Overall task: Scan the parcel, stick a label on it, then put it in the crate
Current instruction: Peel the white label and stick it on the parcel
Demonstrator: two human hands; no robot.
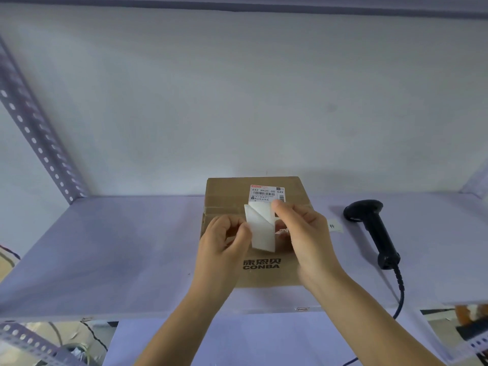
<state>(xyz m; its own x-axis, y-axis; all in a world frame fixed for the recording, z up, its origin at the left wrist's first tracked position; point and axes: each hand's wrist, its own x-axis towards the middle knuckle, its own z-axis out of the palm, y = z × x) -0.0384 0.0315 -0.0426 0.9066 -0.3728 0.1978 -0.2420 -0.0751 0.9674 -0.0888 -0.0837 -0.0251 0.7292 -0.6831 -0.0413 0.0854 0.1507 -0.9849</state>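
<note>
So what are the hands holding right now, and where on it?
A white label, held above the box. The left hand pinches its left edge; the right hand has its grip on the top right corner.

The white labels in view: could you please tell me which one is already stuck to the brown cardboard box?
The printed barcode label lying flat near the box's far edge; the blank-faced white label is pinched between both hands.

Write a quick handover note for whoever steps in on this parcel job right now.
Left hand and right hand: both pinch the white label, seemingly peeling it from its backing above the parcel.
Parcel sits on the shelf, one printed label already on top.
Scanner lies to its right, untouched.
Whether it was scanned: cannot tell.
Left: stick label, then crate it; no crate in view.
</note>
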